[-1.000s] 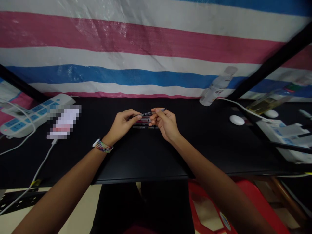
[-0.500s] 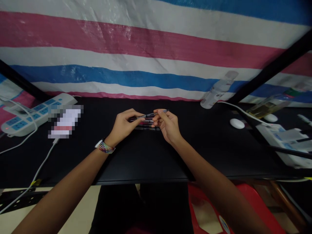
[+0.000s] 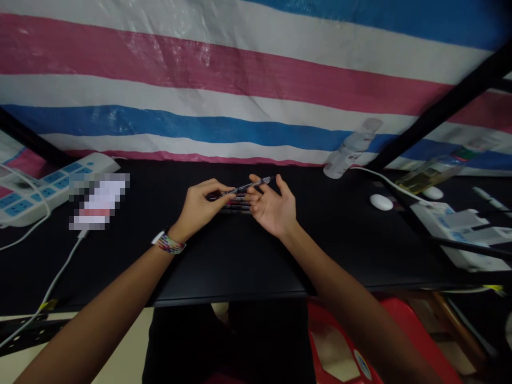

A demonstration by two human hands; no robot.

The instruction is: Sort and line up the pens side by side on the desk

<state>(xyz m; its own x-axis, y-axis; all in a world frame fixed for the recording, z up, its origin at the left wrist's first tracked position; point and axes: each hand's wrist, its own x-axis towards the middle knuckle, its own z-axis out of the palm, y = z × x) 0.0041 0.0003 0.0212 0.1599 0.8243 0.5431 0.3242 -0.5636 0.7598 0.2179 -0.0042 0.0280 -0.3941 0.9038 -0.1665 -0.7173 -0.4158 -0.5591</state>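
My left hand (image 3: pixel 205 205), with a woven band at its wrist, pinches a dark pen (image 3: pixel 253 184) between thumb and fingers. The pen slants up to the right, its clear-and-dark end reaching over my right hand's fingers. My right hand (image 3: pixel 274 208) is turned palm up, thumb and fingers apart, with the pen lying across or just behind its fingertips; exact contact cannot be made out. Below the held pen, several more pens (image 3: pixel 237 206) lie side by side on the black table (image 3: pixel 240 261), their ends partly hidden by both hands.
A power strip (image 3: pixel 52 184) and a charging phone (image 3: pixel 102 200) lie at left. A clear bottle (image 3: pixel 352 149), a white mouse-like oval (image 3: pixel 381 202), a bottle of yellowish liquid (image 3: pixel 436 169) and another power strip (image 3: pixel 452 229) stand at right. A striped sheet (image 3: pixel 224 58) hangs behind.
My right hand has opened from its pinch on the pen, thumb lifted away and palm turned up. My left hand keeps its hold. The view has shifted slightly.
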